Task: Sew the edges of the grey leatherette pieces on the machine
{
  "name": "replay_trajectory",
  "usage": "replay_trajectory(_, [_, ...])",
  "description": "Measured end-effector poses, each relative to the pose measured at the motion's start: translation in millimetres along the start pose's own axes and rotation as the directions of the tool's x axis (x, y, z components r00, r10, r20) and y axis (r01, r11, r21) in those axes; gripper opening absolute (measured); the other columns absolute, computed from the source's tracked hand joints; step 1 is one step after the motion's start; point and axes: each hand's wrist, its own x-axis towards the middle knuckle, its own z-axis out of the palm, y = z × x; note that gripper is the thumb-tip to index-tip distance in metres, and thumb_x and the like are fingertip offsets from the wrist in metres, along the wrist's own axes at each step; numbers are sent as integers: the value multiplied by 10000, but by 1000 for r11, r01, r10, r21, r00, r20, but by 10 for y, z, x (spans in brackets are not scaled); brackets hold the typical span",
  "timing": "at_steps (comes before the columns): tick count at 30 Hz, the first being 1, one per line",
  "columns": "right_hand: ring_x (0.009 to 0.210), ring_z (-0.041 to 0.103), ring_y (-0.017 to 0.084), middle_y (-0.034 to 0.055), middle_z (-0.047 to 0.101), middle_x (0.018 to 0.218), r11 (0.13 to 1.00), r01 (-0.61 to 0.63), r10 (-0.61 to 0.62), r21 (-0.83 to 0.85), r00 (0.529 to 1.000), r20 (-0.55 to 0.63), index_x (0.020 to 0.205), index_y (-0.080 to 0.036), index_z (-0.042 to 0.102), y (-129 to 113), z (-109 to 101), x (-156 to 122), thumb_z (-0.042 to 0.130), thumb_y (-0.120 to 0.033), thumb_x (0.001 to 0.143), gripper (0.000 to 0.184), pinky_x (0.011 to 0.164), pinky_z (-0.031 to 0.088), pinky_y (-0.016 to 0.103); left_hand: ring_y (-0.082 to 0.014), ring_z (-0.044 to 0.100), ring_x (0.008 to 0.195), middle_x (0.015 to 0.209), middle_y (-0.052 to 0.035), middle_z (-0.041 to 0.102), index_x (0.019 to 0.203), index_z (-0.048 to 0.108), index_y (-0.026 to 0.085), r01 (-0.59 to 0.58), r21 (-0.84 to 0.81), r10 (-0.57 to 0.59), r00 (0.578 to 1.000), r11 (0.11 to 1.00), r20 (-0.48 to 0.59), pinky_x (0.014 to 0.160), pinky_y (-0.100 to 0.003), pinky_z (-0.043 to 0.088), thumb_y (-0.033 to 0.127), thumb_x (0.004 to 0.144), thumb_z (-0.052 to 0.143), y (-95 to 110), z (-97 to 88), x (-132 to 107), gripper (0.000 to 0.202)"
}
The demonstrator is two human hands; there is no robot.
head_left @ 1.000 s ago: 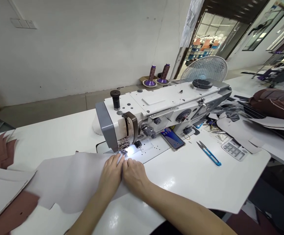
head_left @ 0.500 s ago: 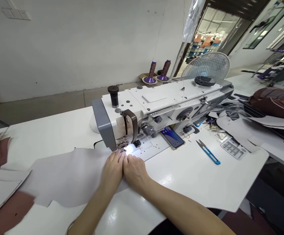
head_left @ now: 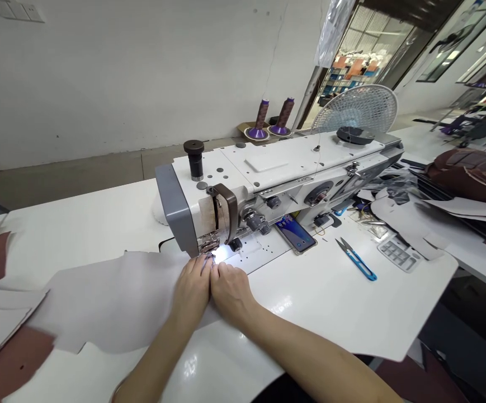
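From where I'm standing, a person is seated at a white industrial sewing machine (head_left: 284, 179). Their left hand (head_left: 192, 292) and right hand (head_left: 231, 294) lie side by side and touching, just in front of the machine's presser foot (head_left: 209, 245). The fingers (head_left: 196, 270) of each hand are together, pressing down on a pale grey leather panel (head_left: 117, 302) rather than visibly pinching it, and the left fingertips come almost up to the foot.

The panel lies flat on the white counter (head_left: 330, 319), with one end at the foot under the machine's light and the rest spreading out to the left of the machine. Further left of the machine sit layered pale and reddish-brown pieces (head_left: 12, 330).

Just in front of the machine lies a phone (head_left: 295, 234), with blue-handled thread snips (head_left: 357, 266) close beside it. Behind the machine stand two cones of brownish thread (head_left: 273, 115) and a white fan (head_left: 355, 109). To its right is a heap of brown leather pieces (head_left: 469, 173).
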Motion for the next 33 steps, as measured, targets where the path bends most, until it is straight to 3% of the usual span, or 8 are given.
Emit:
replay_trajectory(12, [744,547,191,87,574,797,999,21,-22,-35,999,-23,951,-129,524,20,55,14,374,-38,869,194,559,369,268,-234,538,1038,1089,-120,606,1105,569,149,0,-51,-2,1000,999,-29,891,-406,494,109,886,372,-24,15,-17,298])
replay_trajectory(19, [731,532,168,62,571,816,998,-38,38,50,999,-15,927,-147,534,41,5,27,374,-65,891,183,551,351,268,-239,528,1001,1065,-136,605,1057,586,110,-28,2,28,1000,1000,-4,867,-379,493,80,869,397,-25,-23,4,268])
replay_trajectory(26, [762,526,178,69,589,857,999,25,-22,44,998,-57,1028,-129,544,50,47,12,376,-53,886,232,562,358,285,-232,532,1019,1092,-129,607,1076,575,113,-25,8,26,999,1000,-35,895,-375,481,100,884,385,-15,-6,-13,271])
replay_trajectory(33, [740,517,178,67,581,850,998,65,-63,27,996,-69,946,-146,564,79,95,39,400,-69,885,191,535,352,285,-243,524,1077,1121,-147,601,1090,563,103,-3,-29,3,1000,1000,-18,912,-408,479,96,889,347,-22,53,-39,295])
